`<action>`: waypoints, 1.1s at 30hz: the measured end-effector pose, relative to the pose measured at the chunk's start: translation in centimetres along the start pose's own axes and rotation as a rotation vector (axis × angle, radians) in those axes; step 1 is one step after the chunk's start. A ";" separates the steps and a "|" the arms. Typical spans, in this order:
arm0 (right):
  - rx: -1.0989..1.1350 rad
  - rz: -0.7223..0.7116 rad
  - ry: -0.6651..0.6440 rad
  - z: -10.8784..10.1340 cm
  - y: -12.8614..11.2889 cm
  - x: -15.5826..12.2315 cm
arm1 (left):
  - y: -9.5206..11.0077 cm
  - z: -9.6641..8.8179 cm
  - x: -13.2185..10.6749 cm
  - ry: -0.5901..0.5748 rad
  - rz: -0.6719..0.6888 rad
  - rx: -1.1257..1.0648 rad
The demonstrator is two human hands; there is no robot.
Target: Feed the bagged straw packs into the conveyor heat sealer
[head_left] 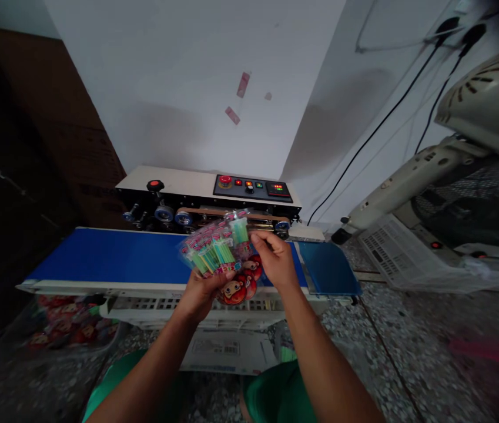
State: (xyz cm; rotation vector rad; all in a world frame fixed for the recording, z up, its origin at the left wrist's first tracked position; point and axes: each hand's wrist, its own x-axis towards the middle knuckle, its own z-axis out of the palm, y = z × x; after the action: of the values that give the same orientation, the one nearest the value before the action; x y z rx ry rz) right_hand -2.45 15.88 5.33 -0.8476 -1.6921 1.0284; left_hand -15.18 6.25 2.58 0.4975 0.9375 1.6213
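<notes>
My left hand (200,292) is closed around a fanned stack of clear plastic packets (211,254). Green and yellow sticks show inside them, with pink print along the edges. Round red-haired cartoon faces (234,290) hang at the lower end of the stack. With thumb and forefinger, my right hand (278,258) pinches the edge of the rightmost packet (240,230), which partly overlaps the others. Both hands are above the blue conveyor belt (121,254) of a band sealing machine (174,182), the packets in front of its sealing band.
The machine's control panel (253,188) has a red knob and a lit display. A blue end plate (331,267) lies at the belt's right. Below left, a clear bin (77,329) holds more red-haired packets. A white crate (390,252) and a large beige appliance (487,106) stand right.
</notes>
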 end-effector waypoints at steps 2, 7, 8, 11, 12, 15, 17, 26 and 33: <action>-0.024 -0.003 0.138 -0.9 0.6 0.2 | -0.1 -0.3 0.0 0.016 -0.021 0.008; -0.426 0.017 0.431 -6.9 4.2 1.2 | -0.1 -0.6 0.1 0.024 -0.042 0.023; -0.543 0.064 0.448 -8.2 5.0 1.3 | 0.0 -0.5 0.1 0.020 -0.035 0.022; -0.860 0.289 0.386 -10.6 6.7 1.4 | 0.1 -0.3 0.0 0.043 0.002 0.012; -0.939 0.361 0.339 -10.8 7.1 1.4 | 0.1 -0.2 0.0 0.050 0.006 0.012; -1.074 0.514 0.214 -10.4 7.6 1.6 | 0.0 -0.3 0.0 0.043 -0.025 0.040; -1.099 0.556 0.169 -9.5 7.7 1.9 | -0.1 -0.4 -0.1 0.041 -0.047 0.058; -0.536 0.133 -0.035 -3.8 3.9 1.3 | 0.1 -0.4 0.0 -0.029 -0.074 0.031; 0.067 0.185 -0.328 0.4 2.2 -1.1 | -0.4 -0.5 -0.1 -0.022 -0.038 0.038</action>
State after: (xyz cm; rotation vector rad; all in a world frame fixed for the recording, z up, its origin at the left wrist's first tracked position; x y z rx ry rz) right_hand -2.37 15.73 2.86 -0.8374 -1.8627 1.4044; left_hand -15.29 6.06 1.99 0.5197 0.9579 1.5637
